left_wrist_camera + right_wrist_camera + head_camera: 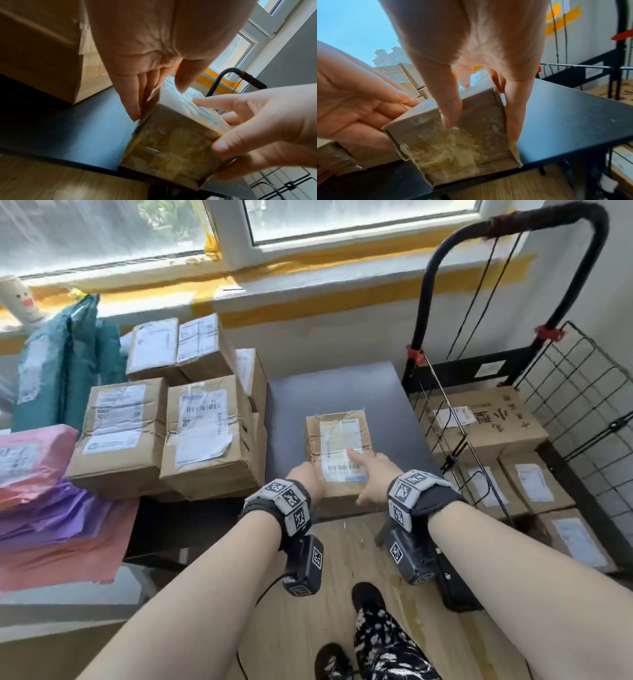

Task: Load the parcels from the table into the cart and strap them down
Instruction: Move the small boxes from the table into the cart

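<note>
Head view shows my left hand (pixel 306 479) and right hand (pixel 371 477) holding one small brown parcel (pixel 337 440) between them at the near edge of the dark counter (pixel 329 385). My left fingers (pixel 137 93) lie straight along its left side, thumb over the label. My right fingers (pixel 513 108) reach down its right side, thumb on the taped end, index finger resting on top. More cardboard parcels (pixel 178 412) are stacked on the counter's left part, beside teal, pink and purple mailer bags (pixel 51 412). A window (pixel 191 231) runs above. Right of the counter stands the wire-sided cart (pixel 582 392), with boxes (pixel 486 422) already lying inside it.
</note>
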Available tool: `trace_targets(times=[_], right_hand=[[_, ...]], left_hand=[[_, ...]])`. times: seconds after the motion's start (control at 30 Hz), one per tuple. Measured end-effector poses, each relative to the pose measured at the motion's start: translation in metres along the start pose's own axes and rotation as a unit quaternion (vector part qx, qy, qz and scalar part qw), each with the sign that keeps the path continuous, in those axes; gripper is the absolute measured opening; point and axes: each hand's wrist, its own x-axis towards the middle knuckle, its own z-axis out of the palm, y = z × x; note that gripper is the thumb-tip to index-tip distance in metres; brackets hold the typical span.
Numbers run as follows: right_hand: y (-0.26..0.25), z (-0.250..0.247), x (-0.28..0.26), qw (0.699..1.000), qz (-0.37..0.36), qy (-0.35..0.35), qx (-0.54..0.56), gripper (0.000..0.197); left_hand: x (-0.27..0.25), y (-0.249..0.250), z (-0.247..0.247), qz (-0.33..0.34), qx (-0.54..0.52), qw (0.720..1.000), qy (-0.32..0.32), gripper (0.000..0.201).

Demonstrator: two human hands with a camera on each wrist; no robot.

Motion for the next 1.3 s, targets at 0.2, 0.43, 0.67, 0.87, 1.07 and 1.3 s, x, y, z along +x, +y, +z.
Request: trace_targets(times=[0.2,0.43,0.67,0.87,1.07,1.3], right_hand=[[0.016,-0.003,-0.045,0.976,0.006,0.095,0.196,0.101],[0.039,-0.059,-0.094,0.913,0.016,0.239,0.33,0.076],[0.098,-0.107,-0.139,0.866,-0.061,0.307,0.39,0.053],[0.201,-0.164,-0.189,0.847,-0.053,0.339,0.406,0.062],[0.297,-0.208,-0.221,0.87,0.022,0.355,0.342,0.101],[0.339,-0.237,-0.203,0.955,0.025,0.288,0.068,0.106]], left_hand=[[-0.022,0.015,0.004,0.088,-0.09,0.991,0.034,0.034],[-0.051,0.067,-0.01,0.147,-0.155,0.973,0.082,0.036],[-0.071,0.15,-0.004,0.19,-0.176,0.963,0.073,0.031],[-0.1,0.26,0.062,0.232,-0.252,0.939,0.025,0.048],[-0.111,0.341,0.109,0.231,-0.152,0.96,0.035,0.044],[-0.1,0.385,0.12,0.268,0.09,0.948,0.144,0.105]])
